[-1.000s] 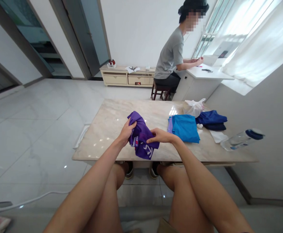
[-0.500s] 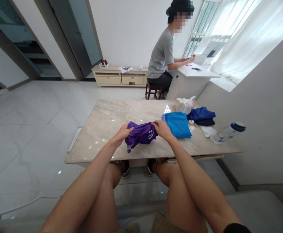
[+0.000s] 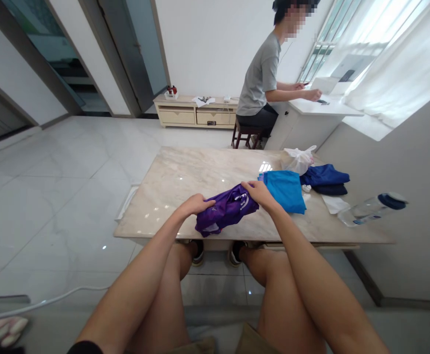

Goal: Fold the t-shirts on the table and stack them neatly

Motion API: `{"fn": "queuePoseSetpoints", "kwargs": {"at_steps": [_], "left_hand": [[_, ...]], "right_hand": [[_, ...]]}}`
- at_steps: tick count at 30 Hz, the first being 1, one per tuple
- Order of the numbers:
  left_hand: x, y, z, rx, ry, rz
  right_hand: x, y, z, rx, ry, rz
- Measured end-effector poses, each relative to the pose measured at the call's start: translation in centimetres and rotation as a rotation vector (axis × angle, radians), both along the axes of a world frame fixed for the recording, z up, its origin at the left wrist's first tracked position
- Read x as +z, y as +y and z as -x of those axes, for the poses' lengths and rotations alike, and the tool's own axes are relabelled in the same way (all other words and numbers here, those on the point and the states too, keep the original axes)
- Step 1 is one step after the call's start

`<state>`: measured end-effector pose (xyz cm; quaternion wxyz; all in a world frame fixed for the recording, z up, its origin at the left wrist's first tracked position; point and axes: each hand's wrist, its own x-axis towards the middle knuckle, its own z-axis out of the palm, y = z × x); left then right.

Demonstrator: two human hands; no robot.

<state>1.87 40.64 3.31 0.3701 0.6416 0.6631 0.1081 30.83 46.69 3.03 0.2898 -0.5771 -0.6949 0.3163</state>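
Observation:
A purple piece of clothing [image 3: 226, 211] with a white print hangs bunched between my two hands, over the near edge of the marble-topped table [image 3: 193, 167]. My left hand [image 3: 196, 204] pinches its left end, and my right hand [image 3: 257, 192] grips its upper right edge close to the print. Just right of my right hand lies a folded bright blue cloth [image 3: 285, 191], with a bit of lilac fabric at its upper left corner. What kind of garment the purple one is, I cannot tell.
Dark blue folded clothes [image 3: 325, 178], a white plastic bag [image 3: 299, 160] and a clear water bottle [image 3: 370, 210] with a blue lid occupy the table's right side. Beyond it, a person [image 3: 261, 73] in a grey shirt sits at a white desk [image 3: 314, 118]. A low cabinet [image 3: 196, 117] stands by the wall.
The purple clothing is now tilted, its right end higher, and spread a little wider between my hands. My view has shifted left. The seated person's arm has reached farther over the desk.

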Motion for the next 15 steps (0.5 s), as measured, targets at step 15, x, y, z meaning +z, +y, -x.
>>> {"fn": "queuePoseSetpoints", "kwargs": {"at_steps": [15], "left_hand": [[-0.1, -0.1, -3.1, -0.307, -0.291, -0.253]], "right_hand": [[4.7, -3.7, 2.2, 0.2, 0.447, 0.137]]}}
